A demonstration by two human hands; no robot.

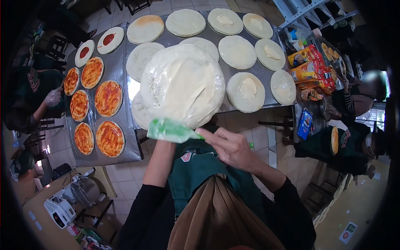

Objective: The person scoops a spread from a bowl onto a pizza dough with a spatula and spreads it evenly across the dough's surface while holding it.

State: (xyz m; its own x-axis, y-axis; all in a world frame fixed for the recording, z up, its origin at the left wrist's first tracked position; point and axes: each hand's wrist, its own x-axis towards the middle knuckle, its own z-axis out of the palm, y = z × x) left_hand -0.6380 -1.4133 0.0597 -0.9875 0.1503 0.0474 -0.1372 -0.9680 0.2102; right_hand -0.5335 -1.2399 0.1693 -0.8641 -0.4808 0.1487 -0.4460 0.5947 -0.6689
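Observation:
A round pizza base (166, 83), smeared with white cream, is raised close to me above the table. My left hand (165, 146) holds it up from below; its fingers are hidden beneath the base and behind the spatula. In my right hand (230, 146) is a green spatula (168, 130), gripped by its handle. The cream-coated blade lies level across the base's near edge; I cannot tell whether it touches. Other plain bases lie around and behind, some with a dab of cream, such as one base (246, 92) at the right.
A metal-topped table (137, 87) carries the bases. Sauce-covered bases (109, 98) lie on its left part. Food packets (310, 71) and a blue pack (305, 124) lie at the right. Co-workers stand on both sides, one with a gloved hand (53, 98). A mixer (73, 198) is lower left.

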